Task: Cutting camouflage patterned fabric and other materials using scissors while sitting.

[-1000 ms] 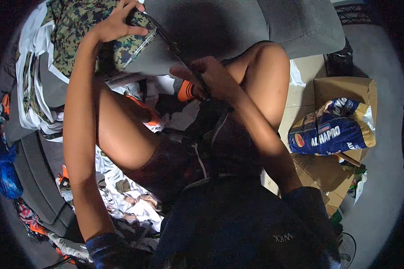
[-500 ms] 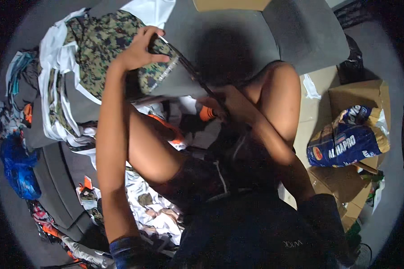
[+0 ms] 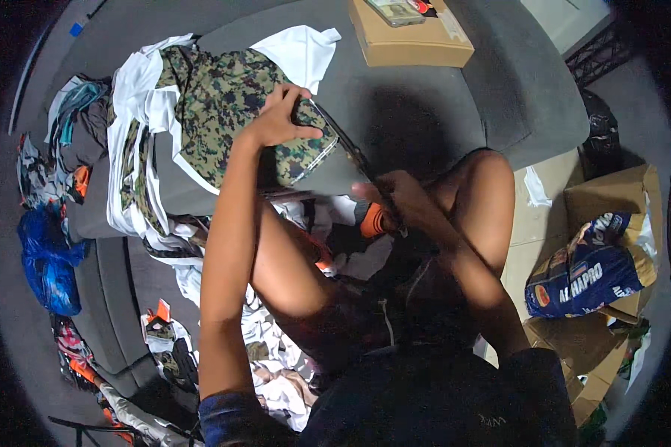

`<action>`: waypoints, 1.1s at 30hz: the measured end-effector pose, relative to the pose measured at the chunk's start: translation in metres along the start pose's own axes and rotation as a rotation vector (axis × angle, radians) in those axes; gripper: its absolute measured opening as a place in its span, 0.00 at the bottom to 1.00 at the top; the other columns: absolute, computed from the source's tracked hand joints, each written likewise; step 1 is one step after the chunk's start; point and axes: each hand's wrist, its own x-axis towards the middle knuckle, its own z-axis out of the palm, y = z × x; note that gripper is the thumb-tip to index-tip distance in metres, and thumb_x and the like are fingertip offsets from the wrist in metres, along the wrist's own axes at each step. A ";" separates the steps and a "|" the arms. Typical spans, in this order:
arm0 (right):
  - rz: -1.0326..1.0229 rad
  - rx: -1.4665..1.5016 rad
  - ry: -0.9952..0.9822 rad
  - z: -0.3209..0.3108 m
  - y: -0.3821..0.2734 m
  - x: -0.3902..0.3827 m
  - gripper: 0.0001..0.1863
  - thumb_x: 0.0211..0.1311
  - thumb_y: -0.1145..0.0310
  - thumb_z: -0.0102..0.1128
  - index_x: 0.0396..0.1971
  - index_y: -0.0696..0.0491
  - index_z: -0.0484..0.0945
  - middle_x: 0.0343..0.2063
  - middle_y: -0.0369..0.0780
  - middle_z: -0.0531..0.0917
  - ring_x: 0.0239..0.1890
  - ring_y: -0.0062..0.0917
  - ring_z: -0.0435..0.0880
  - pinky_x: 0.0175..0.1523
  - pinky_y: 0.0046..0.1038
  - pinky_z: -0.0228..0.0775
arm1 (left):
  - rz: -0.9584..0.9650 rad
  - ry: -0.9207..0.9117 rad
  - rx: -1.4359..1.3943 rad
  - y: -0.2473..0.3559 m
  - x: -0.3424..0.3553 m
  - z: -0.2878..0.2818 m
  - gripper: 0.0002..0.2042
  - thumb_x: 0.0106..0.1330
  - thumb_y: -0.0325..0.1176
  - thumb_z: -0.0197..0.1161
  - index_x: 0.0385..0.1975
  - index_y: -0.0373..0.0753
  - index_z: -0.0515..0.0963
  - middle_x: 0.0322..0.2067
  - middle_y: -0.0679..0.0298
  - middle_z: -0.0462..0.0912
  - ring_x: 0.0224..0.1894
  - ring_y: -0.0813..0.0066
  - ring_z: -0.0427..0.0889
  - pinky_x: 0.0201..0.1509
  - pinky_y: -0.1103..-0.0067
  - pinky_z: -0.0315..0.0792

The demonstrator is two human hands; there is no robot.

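Observation:
A piece of green camouflage cloth (image 3: 224,112) with white panels lies over the seat of the grey sofa. My left hand (image 3: 282,119) rests on its right part, fingers and thumb spread apart. From beside those fingertips a long, narrow dark thing (image 3: 358,158) slants down along the cloth's edge to my right hand (image 3: 408,197). The fingers of that hand are closed round its lower end, above my lap. Its kind is hard to make out in the shadow. A light, striped edge (image 3: 317,160) shows on the cloth below my left thumb.
A cardboard box (image 3: 417,52) with a phone-like object on top sits on the sofa (image 3: 440,104). At right, a blue bag (image 3: 589,272) leans in an open carton (image 3: 619,186). A blue plastic bag (image 3: 48,257) and piled clothes (image 3: 78,123) lie at left. White cloth scraps (image 3: 276,372) cover the floor.
The view has shifted, so everything appears lower and further right, and more of the cardboard box shows. My left hand stays on the camouflage cloth; my right still grips the dark thing.

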 end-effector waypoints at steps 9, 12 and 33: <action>-0.021 -0.056 0.048 0.002 0.001 0.001 0.34 0.48 0.35 0.58 0.13 0.58 0.75 0.09 0.35 0.69 0.13 0.19 0.63 0.21 0.27 0.55 | 0.004 -0.011 0.024 -0.005 0.001 0.004 0.35 0.43 0.50 0.72 0.51 0.49 0.64 0.53 0.61 0.59 0.56 0.59 0.60 0.60 0.69 0.57; -0.037 -0.067 0.043 0.001 0.004 0.002 0.34 0.48 0.35 0.58 0.12 0.57 0.74 0.09 0.35 0.68 0.13 0.18 0.62 0.21 0.27 0.55 | 0.002 -0.003 0.016 -0.006 0.002 0.004 0.35 0.41 0.51 0.72 0.50 0.50 0.64 0.53 0.61 0.58 0.56 0.58 0.59 0.60 0.68 0.57; -0.052 0.049 0.015 0.005 0.012 -0.009 0.29 0.52 0.40 0.58 0.07 0.50 0.68 0.06 0.31 0.64 0.12 0.15 0.59 0.17 0.24 0.49 | -0.009 -0.009 0.032 -0.005 0.002 0.003 0.35 0.44 0.47 0.72 0.52 0.47 0.63 0.52 0.60 0.59 0.55 0.59 0.61 0.60 0.69 0.58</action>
